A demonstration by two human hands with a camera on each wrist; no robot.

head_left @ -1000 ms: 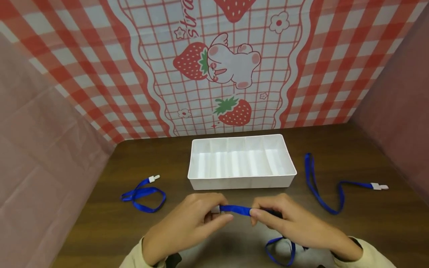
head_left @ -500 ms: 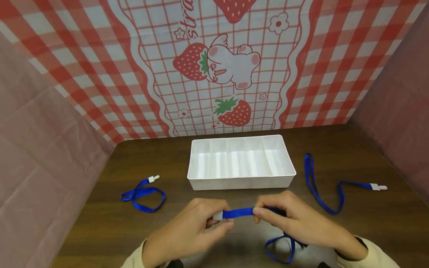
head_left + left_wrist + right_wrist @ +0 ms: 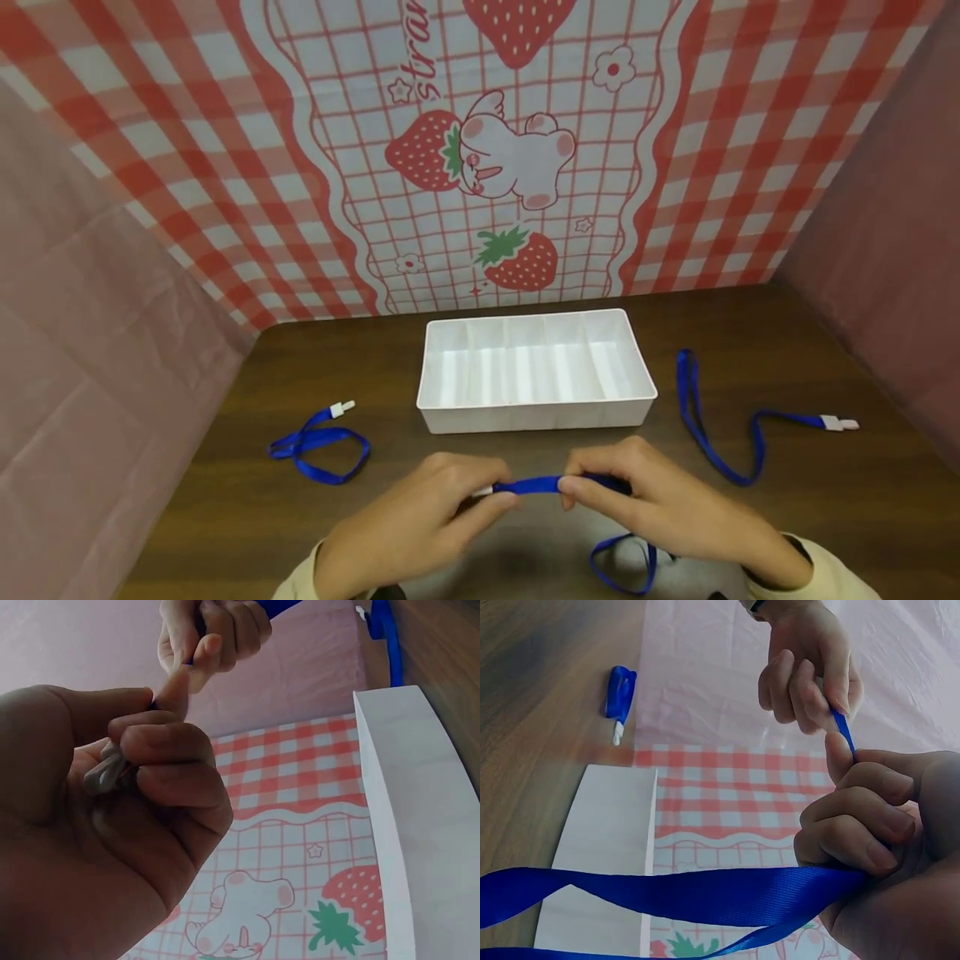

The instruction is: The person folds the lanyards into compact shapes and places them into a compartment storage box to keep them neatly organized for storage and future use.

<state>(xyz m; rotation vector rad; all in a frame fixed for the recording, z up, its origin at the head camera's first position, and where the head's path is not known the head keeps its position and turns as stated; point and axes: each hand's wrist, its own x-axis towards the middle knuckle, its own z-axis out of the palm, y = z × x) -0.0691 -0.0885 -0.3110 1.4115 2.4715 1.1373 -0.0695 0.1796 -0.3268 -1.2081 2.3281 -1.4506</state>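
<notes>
Between the two hands a blue lanyard (image 3: 537,485) is stretched in a short, nearly level span in front of the tray. My left hand (image 3: 427,508) pinches its end near the white clip (image 3: 109,771), which is mostly tucked inside the curled fingers. The right hand (image 3: 660,500) pinches the strap between thumb and forefinger, its other fingers curled over the band. From that hand the rest of the strap (image 3: 742,896) trails away in the right wrist view, and its loop (image 3: 626,587) hangs below the hand in the head view.
A white compartmented tray (image 3: 536,417) stands just beyond the hands on the dark wooden table (image 3: 225,517). One blue lanyard (image 3: 330,437) lies coiled at left, another (image 3: 720,458) at right, each with a white clip. A strawberry-print checked cloth (image 3: 300,167) rises behind.
Both hands keep their hold on the lanyard. The left hand has turned slightly, and the white clip end is more hidden in it than half a second ago. The head view has tilted up a little.
</notes>
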